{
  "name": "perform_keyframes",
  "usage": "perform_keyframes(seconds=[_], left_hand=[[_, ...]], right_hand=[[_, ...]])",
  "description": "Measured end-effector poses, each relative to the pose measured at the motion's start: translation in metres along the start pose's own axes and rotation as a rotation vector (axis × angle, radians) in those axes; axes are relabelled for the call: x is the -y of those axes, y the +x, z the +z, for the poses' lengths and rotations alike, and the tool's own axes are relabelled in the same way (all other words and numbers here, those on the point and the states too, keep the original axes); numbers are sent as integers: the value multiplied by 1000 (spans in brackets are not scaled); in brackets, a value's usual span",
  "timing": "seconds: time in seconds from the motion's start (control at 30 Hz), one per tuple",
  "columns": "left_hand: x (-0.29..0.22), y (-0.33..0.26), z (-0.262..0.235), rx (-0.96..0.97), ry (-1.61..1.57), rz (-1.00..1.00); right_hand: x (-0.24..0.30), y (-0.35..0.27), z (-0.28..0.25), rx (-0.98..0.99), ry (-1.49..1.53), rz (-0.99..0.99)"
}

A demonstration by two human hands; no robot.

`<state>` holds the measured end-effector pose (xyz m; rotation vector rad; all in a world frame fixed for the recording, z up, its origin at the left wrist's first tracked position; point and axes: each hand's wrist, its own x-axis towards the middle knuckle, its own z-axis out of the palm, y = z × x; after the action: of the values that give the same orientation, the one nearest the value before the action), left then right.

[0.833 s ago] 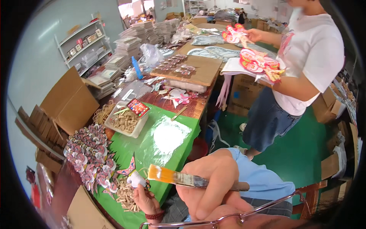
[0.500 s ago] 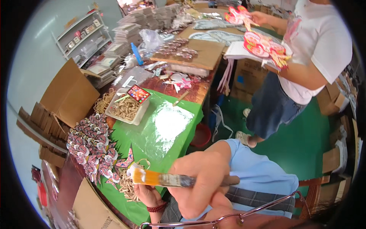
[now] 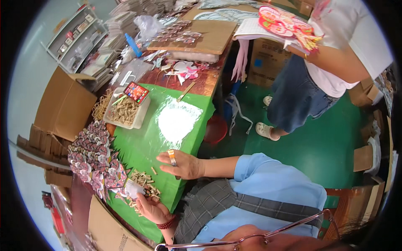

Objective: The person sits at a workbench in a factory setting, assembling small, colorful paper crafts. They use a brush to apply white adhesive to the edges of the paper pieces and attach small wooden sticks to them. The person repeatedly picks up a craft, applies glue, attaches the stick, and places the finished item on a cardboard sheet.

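My left hand (image 3: 154,211), low on the green-covered table, pinches a white-backed cutout (image 3: 133,189) with patterned edges. Small wooden pieces (image 3: 144,179) lie loose beside its fingers. Over the table's right edge, my right hand (image 3: 186,165) closes around a paintbrush. The orange, white-smeared bristles (image 3: 171,157) show between its fingers; most of the handle is hidden. A shiny white patch (image 3: 178,121) spreads on clear plastic just beyond that hand. Left of my left hand, a heap of similar patterned cutouts (image 3: 94,154) overlaps the table edge.
A white tub (image 3: 136,121) of wooden pieces stands farther back, a red card or screen on its rim. A flat stick (image 3: 186,91) lies nearby. Cardboard boxes (image 3: 63,104) line the left. At right, a person (image 3: 301,90) holds red-pink cutouts (image 3: 284,23); a red bucket (image 3: 215,129) is below.
My right hand has moved with the brush from close before me, beside the cutout, down and away toward the white patch. The view has shifted. The other person's raised cutout has left view.
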<state>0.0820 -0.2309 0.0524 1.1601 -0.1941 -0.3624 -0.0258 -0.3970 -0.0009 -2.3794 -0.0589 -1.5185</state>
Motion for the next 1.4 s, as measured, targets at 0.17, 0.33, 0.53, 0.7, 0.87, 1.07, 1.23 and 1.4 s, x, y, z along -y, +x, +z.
perform_keyframes(seconds=[0.17, 0.33, 0.53, 0.7, 0.87, 1.07, 1.23, 1.4], left_hand=[[-2, -2, 0, 15, 65, 176], [12, -2, 8, 16, 189, 294], [23, 3, 15, 188, 416, 475], [19, 5, 16, 248, 628, 566], [10, 0, 17, 397, 537, 495], [75, 31, -16, 316, 631, 932], [65, 14, 39, 275, 286, 1072], [47, -5, 74, 484, 360, 811]], right_hand=[[-31, -29, 28, 246, -107, 159], [-29, -28, 30, 250, -182, 195], [-32, -29, 35, 300, -124, 220], [-33, -30, 35, 336, -103, 237], [-19, -10, 26, 521, -118, 336], [-15, -11, 22, 568, -158, 381], [-18, -21, 33, 415, -202, 245], [-15, -30, 32, 419, -315, 54]])
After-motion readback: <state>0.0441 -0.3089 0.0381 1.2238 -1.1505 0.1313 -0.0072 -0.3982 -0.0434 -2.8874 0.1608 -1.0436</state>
